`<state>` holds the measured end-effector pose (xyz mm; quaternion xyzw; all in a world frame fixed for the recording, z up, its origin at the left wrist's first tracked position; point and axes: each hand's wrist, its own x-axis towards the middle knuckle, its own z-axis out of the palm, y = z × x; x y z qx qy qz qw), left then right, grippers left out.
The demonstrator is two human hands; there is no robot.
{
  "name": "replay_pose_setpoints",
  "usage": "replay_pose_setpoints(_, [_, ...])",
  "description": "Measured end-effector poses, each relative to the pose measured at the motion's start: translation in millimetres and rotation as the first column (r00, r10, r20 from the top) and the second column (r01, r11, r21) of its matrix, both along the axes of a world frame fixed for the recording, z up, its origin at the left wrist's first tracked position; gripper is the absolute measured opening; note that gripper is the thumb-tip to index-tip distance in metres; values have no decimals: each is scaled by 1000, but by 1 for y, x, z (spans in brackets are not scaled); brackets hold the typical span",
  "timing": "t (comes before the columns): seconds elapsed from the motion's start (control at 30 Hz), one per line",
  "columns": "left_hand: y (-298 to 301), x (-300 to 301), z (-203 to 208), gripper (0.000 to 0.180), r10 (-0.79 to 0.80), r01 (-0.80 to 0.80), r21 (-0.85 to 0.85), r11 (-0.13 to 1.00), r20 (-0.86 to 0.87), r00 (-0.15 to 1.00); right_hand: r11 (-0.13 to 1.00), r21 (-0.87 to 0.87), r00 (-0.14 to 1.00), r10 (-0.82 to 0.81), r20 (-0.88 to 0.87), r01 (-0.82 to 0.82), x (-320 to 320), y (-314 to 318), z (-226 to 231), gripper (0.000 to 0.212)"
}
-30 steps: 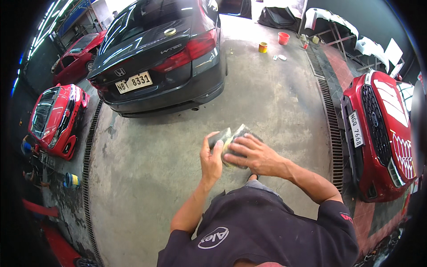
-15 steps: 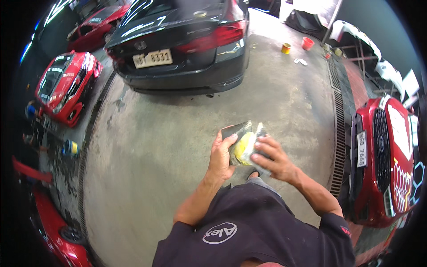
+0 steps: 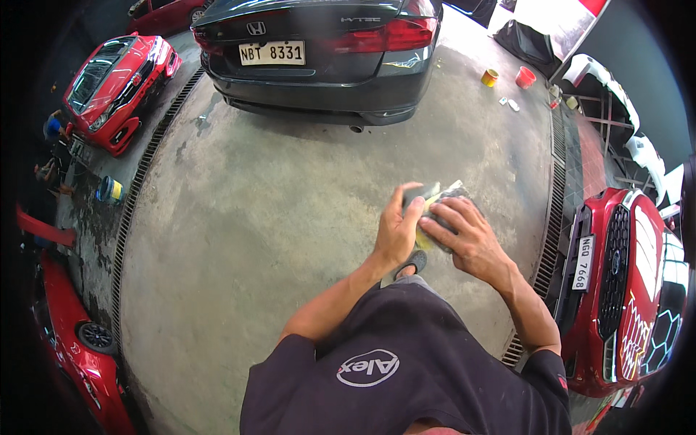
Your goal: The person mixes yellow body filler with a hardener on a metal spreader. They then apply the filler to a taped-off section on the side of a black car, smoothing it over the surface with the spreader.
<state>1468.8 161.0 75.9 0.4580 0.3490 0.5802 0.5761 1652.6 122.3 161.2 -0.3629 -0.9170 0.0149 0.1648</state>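
In front of my body I hold both hands close together. My left hand (image 3: 396, 236) is closed around a dark flat board (image 3: 422, 193), its thumb pressing on the near face. Yellow paste (image 3: 423, 239) shows between the hands on the board. Bent over the other side, my right hand (image 3: 470, 238) grips a crumpled-looking grey and whitish piece (image 3: 457, 190) that lies against the board. Motion blur and my fingers hide most of both things, so I cannot tell the exact kind of the grey piece.
A dark car (image 3: 326, 90) stands ahead. Red cars stand at the left (image 3: 116, 87) and right (image 3: 616, 283). A yellow can (image 3: 490, 77) and a red bucket (image 3: 525, 77) sit on the concrete floor (image 3: 275, 203). Drain grates (image 3: 148, 163) run along both sides.
Both hands have shifted right and slightly up in view, and the right hand now covers more of the board and paste. The dark car sits higher in view.
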Motion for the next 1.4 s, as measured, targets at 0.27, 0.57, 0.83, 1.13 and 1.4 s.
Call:
replay_pose_setpoints(0.27, [40,-48,38,32,24,60,-228,972,351,936,986,-17,983,162,-91,-164,5,-15,5,63])
replay_pose_setpoints(0.57, [1,-31,57,31,-123,260,-274,926,431,894,998,60,1000,-23,-6,23,48,2,-33,60])
replay_pose_setpoints(0.83, [17,-17,39,29,-164,167,-38,985,75,984,997,80,994,-21,104,13,26,-21,-28,76])
replay_pose_setpoints(1.13, [24,-9,22,28,-177,175,-37,984,-62,982,1000,26,995,-4,102,2,31,-29,-36,66])
replay_pose_setpoints(1.4, [20,-13,38,32,-189,363,-367,856,432,882,984,68,905,178,-385,-165,6,-14,-28,67])
